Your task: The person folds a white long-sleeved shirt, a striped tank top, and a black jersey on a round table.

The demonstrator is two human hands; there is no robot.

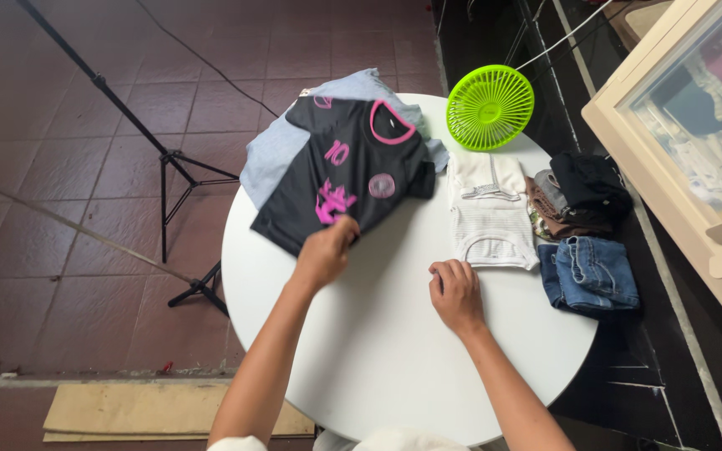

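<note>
Filling the middle of the frame is the round white table [394, 351], and up on its upper left part sprawls the black short-sleeved jersey with pink trim and pink markings [353, 171], lying over a pale blue-grey garment [273, 150] that pokes out past the table's edge. Right of the jersey, upper centre, sits a folded white ribbed top [490, 213], and beyond it, at the right edge of the table, a dark bundle of folded brown and black clothes [582, 196] with a folded pair of blue denim jeans [591, 271] just below it in the frame. At the top, right of centre, a bright lime-green round plastic fan [490, 106] stands at the table's far rim. Off in the left of the frame a black tripod stand [179, 179] rests on the dark red tiled floor [68, 276]. Now the hands: the left hand [325, 250] is closed, fingers pinching the lower hem of the jersey at the frame's centre. The right hand [455, 294] lies knuckles up on the bare tabletop, fingers curled under, holding nothing, just below the white top and apart from it.
</note>
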